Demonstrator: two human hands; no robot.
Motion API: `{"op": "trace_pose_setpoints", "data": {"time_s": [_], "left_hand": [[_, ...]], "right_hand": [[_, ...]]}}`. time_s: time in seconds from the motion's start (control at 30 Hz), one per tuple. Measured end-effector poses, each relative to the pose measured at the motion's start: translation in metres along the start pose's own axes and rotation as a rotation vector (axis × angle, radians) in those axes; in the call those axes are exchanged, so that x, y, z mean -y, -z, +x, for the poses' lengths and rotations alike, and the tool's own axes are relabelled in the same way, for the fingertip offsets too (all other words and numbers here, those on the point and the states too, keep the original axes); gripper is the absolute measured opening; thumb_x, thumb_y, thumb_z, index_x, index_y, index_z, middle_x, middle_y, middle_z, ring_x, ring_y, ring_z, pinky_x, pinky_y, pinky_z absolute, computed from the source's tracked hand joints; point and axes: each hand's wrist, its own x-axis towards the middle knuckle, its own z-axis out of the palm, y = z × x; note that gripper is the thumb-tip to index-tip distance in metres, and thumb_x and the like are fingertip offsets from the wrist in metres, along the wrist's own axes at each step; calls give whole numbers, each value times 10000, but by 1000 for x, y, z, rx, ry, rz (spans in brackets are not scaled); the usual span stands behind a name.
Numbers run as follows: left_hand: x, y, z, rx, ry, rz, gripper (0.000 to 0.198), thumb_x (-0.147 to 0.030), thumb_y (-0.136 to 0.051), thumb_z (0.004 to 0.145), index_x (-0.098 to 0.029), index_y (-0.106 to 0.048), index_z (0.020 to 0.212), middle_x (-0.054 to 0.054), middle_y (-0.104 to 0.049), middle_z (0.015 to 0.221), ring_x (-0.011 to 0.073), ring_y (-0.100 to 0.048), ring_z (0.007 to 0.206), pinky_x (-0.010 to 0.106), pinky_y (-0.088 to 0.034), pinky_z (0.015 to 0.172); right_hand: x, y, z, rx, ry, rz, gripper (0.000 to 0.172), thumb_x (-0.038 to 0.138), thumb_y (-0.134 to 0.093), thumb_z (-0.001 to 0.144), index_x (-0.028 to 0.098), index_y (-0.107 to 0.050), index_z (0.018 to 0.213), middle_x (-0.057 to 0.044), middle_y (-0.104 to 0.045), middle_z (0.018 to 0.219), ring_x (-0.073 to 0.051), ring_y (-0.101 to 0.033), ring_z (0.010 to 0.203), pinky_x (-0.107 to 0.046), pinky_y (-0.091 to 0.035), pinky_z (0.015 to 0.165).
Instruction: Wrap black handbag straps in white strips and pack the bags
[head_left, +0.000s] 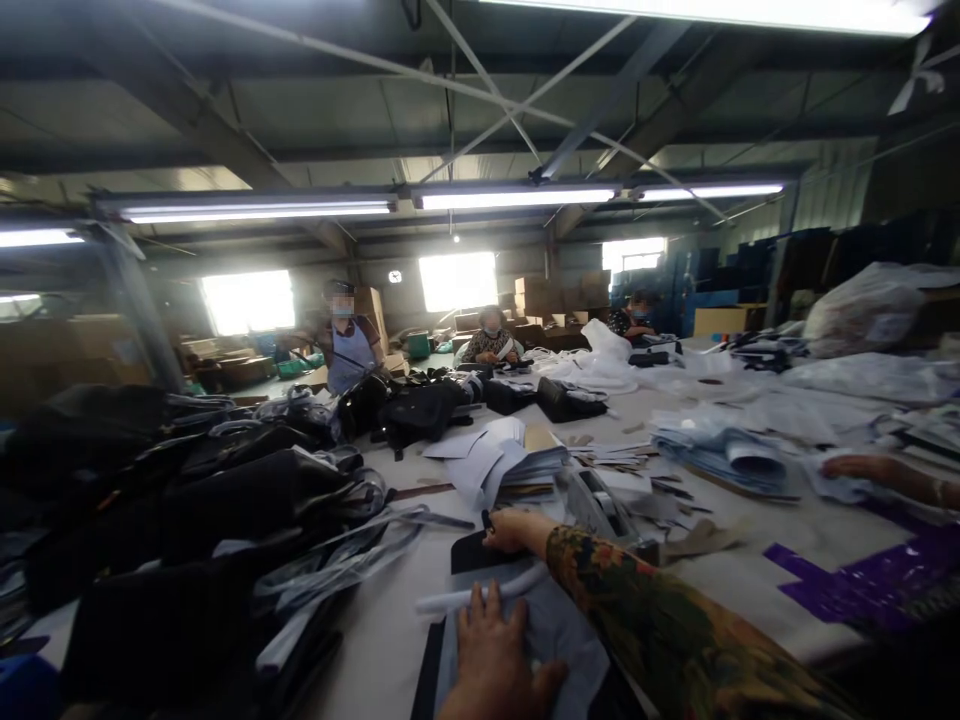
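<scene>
A flat black piece, perhaps a bag, lies on the table before me under a thin greyish sheet [570, 640]. My left hand [499, 650] is spread palm down on that sheet, fingers apart. Beyond it, my right hand [517, 530], in a floral sleeve, has its fingers curled at the far edge of a black flap [469, 553]. A white tube-like strip [442, 603] runs across the sheet just past my left fingertips. What lies beneath my right fingers is partly hidden.
Black bags [240, 500] with clear plastic pile up at left. A tape dispenser [592, 505], white paper sheets [487, 460] and a bluish stack [720, 455] lie ahead. Another person's hand [870, 468] reaches in at right, near purple plastic [847, 580]. Several people work beyond.
</scene>
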Motion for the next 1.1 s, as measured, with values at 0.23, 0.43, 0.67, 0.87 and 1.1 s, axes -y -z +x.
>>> {"op": "trace_pose_setpoints", "data": {"time_s": [0.23, 0.43, 0.67, 0.87, 1.1], "left_hand": [[3, -9, 4, -62, 8, 57, 869, -760, -535, 732, -290, -519, 1462, 138, -299, 1636, 457, -133, 1514, 621, -142, 1181], [-4, -1, -3, -66, -28, 60, 892, -796, -492, 765, -236, -525, 1458, 193, -341, 1598, 498, -201, 1480, 648, -200, 1144], [-3, -2, 0, -67, -105, 46, 860, -763, -480, 824, -183, -511, 1458, 214, -561, 1415, 452, -491, 1309, 582, -344, 1095], [3, -7, 0, -141, -187, 17, 790, -721, -509, 849, -219, -504, 1459, 147, -564, 1442, 398, -471, 1348, 531, -291, 1158], [13, 5, -3, -171, -297, -25, 728, -610, -652, 815, -219, -551, 1421, 130, -525, 1492, 365, -438, 1386, 502, -297, 1173]], "right_hand": [[16, 43, -14, -71, -114, -18, 325, 394, -631, 968, 198, -632, 1227, -89, -619, 1277, -255, -623, 1121, -440, -538, 944], [10, 73, -29, 46, 99, 70, 277, 402, -749, 855, 147, -723, 961, -36, -720, 911, -178, -671, 804, -282, -535, 717], [17, 28, -100, -16, 245, 164, 134, 281, -744, 803, 177, -794, 871, -75, -745, 980, -217, -664, 916, -250, -463, 804], [4, -17, -137, -104, 192, 343, 182, 244, -665, 868, 185, -790, 985, -72, -742, 1044, -205, -672, 958, -274, -486, 894], [-23, -31, -132, -52, 73, 577, 252, 270, -619, 894, 145, -772, 1049, -55, -784, 941, -182, -715, 843, -246, -550, 761]]}}
